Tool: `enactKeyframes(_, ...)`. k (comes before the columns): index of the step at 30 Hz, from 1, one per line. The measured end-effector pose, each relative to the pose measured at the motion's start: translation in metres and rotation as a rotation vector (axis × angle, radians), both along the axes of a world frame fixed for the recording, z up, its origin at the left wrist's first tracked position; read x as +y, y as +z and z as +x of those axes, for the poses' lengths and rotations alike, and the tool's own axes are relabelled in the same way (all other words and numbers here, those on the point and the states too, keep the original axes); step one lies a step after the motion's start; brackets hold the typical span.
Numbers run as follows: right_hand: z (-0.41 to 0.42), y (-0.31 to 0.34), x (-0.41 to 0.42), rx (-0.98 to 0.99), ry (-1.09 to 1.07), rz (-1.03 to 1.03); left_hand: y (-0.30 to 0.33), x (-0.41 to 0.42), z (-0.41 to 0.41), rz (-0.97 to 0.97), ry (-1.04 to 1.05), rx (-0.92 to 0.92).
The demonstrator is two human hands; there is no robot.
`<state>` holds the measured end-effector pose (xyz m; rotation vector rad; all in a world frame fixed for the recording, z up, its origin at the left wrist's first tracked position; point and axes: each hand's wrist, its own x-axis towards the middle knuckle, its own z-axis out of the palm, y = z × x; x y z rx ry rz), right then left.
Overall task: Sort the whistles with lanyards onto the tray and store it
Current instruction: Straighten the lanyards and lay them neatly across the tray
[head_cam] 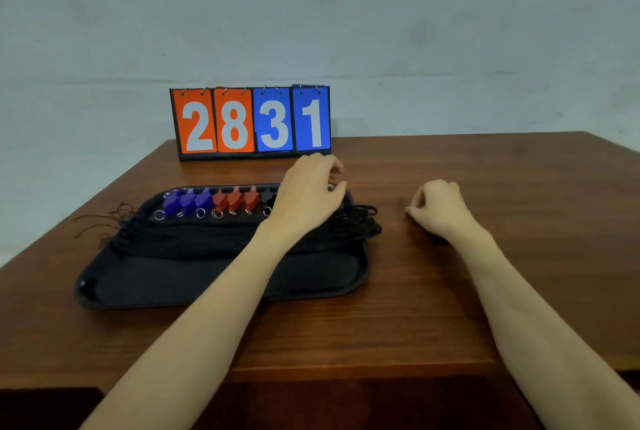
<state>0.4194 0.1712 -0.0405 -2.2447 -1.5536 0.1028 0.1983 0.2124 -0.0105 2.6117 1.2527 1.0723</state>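
**Last whistle going onto the row**

Head cam: left hand [309,191] curled over the tray [221,285] far right corner, pinching a ring, I think. Whistles [211,202] lined along the back edge, cords [194,239] bunched across. Right hand [437,208] loosely curled, holding nothing. I'd seat it in line, cord tucked inside.

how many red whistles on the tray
3, side by side in the row along the far edge of the tray: at and. The left hand may hide more.
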Motion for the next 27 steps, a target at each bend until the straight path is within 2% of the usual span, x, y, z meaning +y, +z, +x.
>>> enactKeyframes(2,0.004,0.0,0.001,0.001,0.02,0.018,0.0,-0.002,-0.002,0.004,-0.015,-0.007)
enactKeyframes(4,0.006,0.005,-0.001,0.033,0.063,0.152,-0.001,-0.005,-0.002,0.018,-0.037,-0.018)
enactKeyframes(7,0.003,0.018,-0.011,0.187,0.166,0.395,-0.004,-0.009,0.0,0.044,-0.102,-0.04)
enactKeyframes(11,-0.008,0.035,-0.026,0.402,0.294,0.498,-0.006,-0.013,0.001,0.043,-0.187,-0.072)
enactKeyframes(14,-0.015,0.044,-0.035,0.512,0.397,0.485,-0.006,-0.015,0.002,-0.016,-0.225,-0.093)
enactKeyframes(17,-0.02,0.046,-0.04,0.592,0.482,0.377,-0.005,-0.018,0.003,-0.091,-0.261,-0.117)
enactKeyframes(24,-0.026,0.046,-0.041,0.557,0.547,0.28,-0.003,-0.025,0.002,-0.132,-0.281,-0.079)
enactKeyframes(27,-0.029,0.048,-0.042,0.575,0.511,0.279,-0.002,-0.025,0.002,-0.16,-0.244,-0.139)
